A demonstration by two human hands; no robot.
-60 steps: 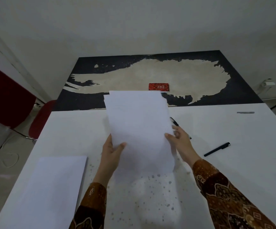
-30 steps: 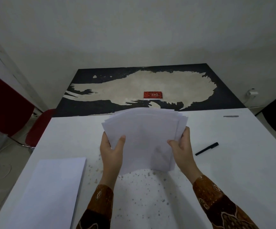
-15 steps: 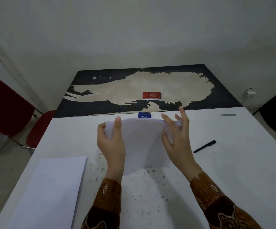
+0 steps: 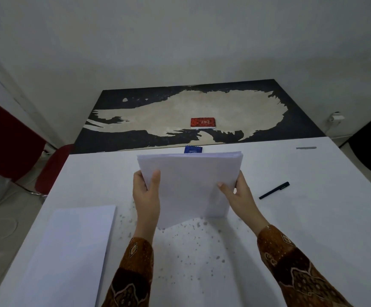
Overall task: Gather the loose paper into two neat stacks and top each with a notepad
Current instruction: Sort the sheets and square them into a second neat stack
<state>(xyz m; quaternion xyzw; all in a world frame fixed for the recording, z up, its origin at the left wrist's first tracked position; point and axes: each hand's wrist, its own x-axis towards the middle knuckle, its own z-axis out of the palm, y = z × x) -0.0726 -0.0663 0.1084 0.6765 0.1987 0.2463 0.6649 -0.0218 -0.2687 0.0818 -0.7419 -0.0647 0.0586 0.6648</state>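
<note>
I hold a bundle of white paper sheets (image 4: 191, 182) on edge over the middle of the white table (image 4: 313, 229). My left hand (image 4: 147, 193) grips its left side, thumb on the front. My right hand (image 4: 237, 193) grips its right side. The sheets' top edges are nearly flush. A second paper stack (image 4: 69, 253) lies flat at the table's near left. A small blue notepad (image 4: 193, 149) peeks out just behind the held bundle. A red notepad (image 4: 203, 123) lies on the black and beige table beyond.
A black pen (image 4: 273, 190) lies to the right of my right hand. A short grey strip (image 4: 306, 148) sits near the far right corner. Red chairs (image 4: 9, 140) stand at the left. Grey specks dot the tabletop near me.
The fanned sheets have been squared up. My hands pressed on the bundle's top half a second ago, and now they grip its sides and hold it on edge.
</note>
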